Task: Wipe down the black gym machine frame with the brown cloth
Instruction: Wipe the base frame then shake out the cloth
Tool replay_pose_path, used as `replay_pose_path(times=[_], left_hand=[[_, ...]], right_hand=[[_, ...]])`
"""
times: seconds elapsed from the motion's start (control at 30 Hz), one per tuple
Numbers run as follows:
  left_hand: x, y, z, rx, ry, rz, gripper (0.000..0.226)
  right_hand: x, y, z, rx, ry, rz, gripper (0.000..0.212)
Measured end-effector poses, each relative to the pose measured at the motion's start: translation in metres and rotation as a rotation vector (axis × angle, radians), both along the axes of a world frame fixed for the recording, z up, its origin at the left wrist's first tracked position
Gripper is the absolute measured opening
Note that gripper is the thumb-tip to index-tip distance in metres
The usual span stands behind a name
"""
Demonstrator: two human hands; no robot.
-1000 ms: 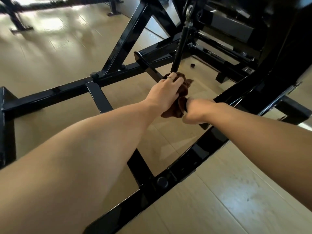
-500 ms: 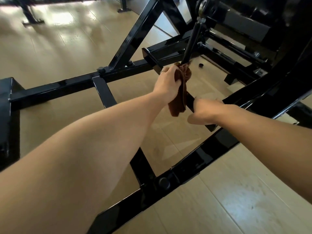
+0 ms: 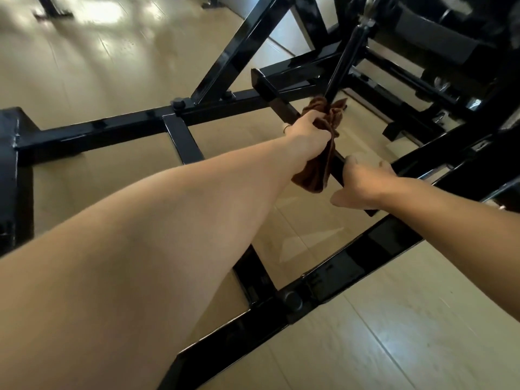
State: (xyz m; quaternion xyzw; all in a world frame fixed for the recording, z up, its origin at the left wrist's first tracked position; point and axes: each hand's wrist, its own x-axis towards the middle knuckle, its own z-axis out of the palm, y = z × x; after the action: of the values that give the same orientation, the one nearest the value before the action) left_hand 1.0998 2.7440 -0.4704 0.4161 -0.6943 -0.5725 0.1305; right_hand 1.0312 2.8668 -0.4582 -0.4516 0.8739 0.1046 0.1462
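Brown cloth (image 3: 318,167) bunched in left hand (image 3: 305,133) — right hand (image 3: 363,184) clasping black frame bar (image 3: 277,99).

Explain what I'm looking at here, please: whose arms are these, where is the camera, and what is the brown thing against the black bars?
The camera sits on a person's head and looks forward and down, so the two bare arms reaching in are that person's own. No robot is involved. The black bars are the frame of a gym machine standing on a pale wooden floor. The left hand, with a ring on one finger, grips a bunched brown cloth against a slanted black bar, near the foot of a thin rod. The right hand grips the same bar lower down, close to the cloth's hanging end. This looks like wiping in progress.
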Motion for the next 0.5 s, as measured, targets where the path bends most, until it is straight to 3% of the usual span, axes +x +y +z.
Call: replay_pose_path(times=[0.1,0.23,0.37,0.5], left_hand=[[0.000,-0.001,-0.006,0.052,0.067,0.010,0.045],[-0.001,-0.001,-0.008,-0.006,0.073,0.013,0.039],[-0.008,0.002,-0.012,-0.048,0.097,0.061,0.036],[-0.024,0.001,-0.021,-0.102,0.151,0.124,0.041]], right_hand=[[0.003,0.002,-0.002,-0.003,0.020,-0.002,0.052],[0.003,-0.001,-0.002,-0.005,0.033,-0.021,0.054],[0.006,-0.006,0.002,-0.003,0.026,-0.052,0.040],[0.013,-0.019,0.009,-0.020,-0.020,-0.110,0.046]])
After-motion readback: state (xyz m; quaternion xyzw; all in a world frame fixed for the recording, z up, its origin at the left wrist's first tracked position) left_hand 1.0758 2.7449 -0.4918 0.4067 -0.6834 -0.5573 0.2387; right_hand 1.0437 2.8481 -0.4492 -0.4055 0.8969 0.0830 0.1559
